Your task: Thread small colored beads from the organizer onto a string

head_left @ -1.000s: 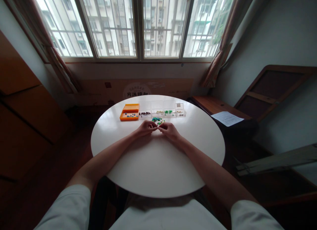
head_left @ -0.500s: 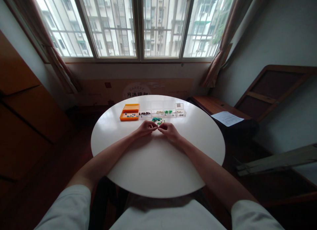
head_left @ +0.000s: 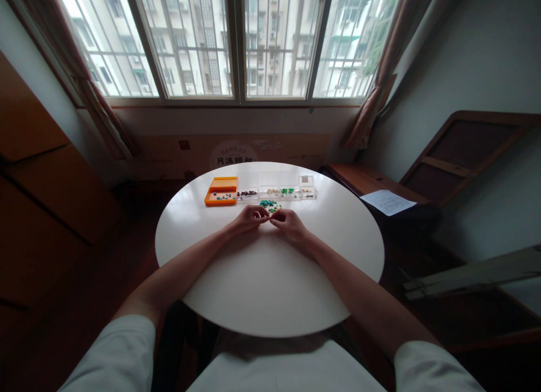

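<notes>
Both of my hands rest on the round white table (head_left: pixel 270 279), fingertips meeting in the middle. My left hand (head_left: pixel 250 217) is curled in a pinch, and my right hand (head_left: pixel 288 222) is curled too; whatever tiny thing sits between the fingertips is too small to name. Just beyond the fingers lies a small heap of green and teal pieces (head_left: pixel 269 205). Behind it stands a clear compartment box (head_left: pixel 279 189) holding dark, yellowish and green bits. An orange tray (head_left: pixel 221 191) with a few small blue pieces sits to its left.
A barred window fills the back wall, with curtains at both sides. A cardboard box with printing leans under the sill. A wooden bench with a white paper (head_left: pixel 386 201) stands to the right, and wooden cabinets line the left.
</notes>
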A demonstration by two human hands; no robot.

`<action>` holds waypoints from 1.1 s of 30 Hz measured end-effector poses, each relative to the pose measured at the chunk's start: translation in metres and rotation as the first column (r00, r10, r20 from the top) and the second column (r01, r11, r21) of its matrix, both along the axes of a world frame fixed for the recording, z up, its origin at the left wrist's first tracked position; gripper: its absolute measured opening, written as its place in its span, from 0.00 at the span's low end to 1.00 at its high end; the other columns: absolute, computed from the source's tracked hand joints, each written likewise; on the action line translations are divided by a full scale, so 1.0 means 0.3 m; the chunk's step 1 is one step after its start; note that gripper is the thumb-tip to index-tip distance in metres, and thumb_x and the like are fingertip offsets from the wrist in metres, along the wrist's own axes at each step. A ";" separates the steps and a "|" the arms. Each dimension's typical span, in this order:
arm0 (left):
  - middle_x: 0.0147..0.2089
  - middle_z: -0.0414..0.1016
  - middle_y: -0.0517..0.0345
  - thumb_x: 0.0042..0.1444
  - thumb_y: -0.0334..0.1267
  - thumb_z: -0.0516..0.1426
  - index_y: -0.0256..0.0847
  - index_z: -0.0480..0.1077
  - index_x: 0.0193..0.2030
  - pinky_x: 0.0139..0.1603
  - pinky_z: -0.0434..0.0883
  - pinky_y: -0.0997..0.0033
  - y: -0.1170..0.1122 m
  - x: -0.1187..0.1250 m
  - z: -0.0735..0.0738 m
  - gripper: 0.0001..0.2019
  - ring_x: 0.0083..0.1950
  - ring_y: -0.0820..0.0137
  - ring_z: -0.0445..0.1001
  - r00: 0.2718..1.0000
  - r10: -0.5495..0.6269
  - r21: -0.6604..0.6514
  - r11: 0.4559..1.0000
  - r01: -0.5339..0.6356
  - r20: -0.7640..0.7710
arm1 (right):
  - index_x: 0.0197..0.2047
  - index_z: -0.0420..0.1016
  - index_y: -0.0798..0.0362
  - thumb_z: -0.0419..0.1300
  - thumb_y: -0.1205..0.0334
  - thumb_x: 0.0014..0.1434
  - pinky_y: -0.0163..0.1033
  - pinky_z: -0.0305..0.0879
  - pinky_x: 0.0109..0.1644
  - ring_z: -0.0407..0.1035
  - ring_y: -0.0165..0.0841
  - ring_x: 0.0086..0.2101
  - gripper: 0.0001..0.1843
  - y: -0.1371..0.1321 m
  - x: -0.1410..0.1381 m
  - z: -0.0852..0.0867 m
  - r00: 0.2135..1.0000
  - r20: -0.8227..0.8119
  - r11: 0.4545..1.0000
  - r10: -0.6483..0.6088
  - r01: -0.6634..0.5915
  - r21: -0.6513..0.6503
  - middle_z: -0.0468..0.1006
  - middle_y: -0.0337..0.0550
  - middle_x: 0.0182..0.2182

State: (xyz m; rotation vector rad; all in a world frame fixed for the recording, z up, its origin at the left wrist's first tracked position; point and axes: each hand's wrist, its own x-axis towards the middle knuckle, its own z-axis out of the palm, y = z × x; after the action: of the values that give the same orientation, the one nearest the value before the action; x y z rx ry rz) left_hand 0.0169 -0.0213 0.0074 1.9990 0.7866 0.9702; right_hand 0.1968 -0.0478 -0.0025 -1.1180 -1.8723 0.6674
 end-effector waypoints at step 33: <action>0.22 0.68 0.60 0.47 0.40 0.60 0.30 0.73 0.29 0.23 0.60 0.81 -0.010 -0.001 0.012 0.12 0.22 0.81 0.62 0.998 -0.018 0.036 0.999 0.020 -0.052 | 0.30 0.75 0.57 0.58 0.63 0.49 0.34 0.61 0.33 0.68 0.31 0.28 0.07 0.006 0.003 -0.010 0.998 0.059 1.000 0.015 -0.016 0.015 0.76 0.43 0.26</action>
State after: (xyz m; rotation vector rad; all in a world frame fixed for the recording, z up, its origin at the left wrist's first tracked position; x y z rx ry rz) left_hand 0.0167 -0.0244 0.0110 2.0670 0.7811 0.9313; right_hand 0.1978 -0.0460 -0.0054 -1.1253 -1.9350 0.6338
